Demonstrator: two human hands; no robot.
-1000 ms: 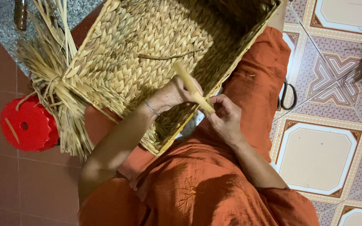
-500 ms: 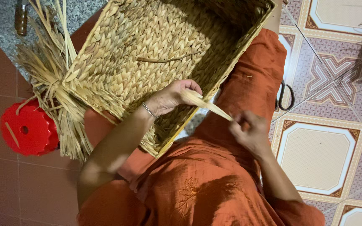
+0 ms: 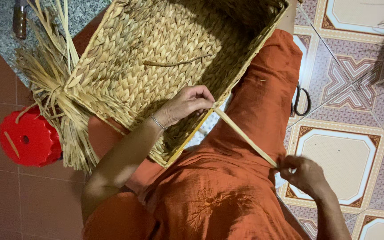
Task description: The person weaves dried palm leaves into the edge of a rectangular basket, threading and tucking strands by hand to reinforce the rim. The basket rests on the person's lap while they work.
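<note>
A large woven straw basket [image 3: 156,49] rests tilted on my lap, over orange trousers [image 3: 227,191]. My left hand [image 3: 187,104] grips the basket's near rim where a long straw strand [image 3: 245,138] comes out. My right hand [image 3: 305,175] pinches the far end of that strand, which runs taut and diagonal between the two hands. A silver bracelet sits on my left wrist. A loose bundle of straw ends [image 3: 52,93] sticks out from the basket's left corner.
A red plastic stool [image 3: 30,140] stands at the left on red floor tiles. Black scissors [image 3: 301,102] lie on the patterned tiles at the right. A brown bottle [image 3: 19,20] stands at the top left on grey stone.
My right hand has drawn away from the basket rim, down and to the right, pulling the strand out long and taut. My left hand stays on the rim.
</note>
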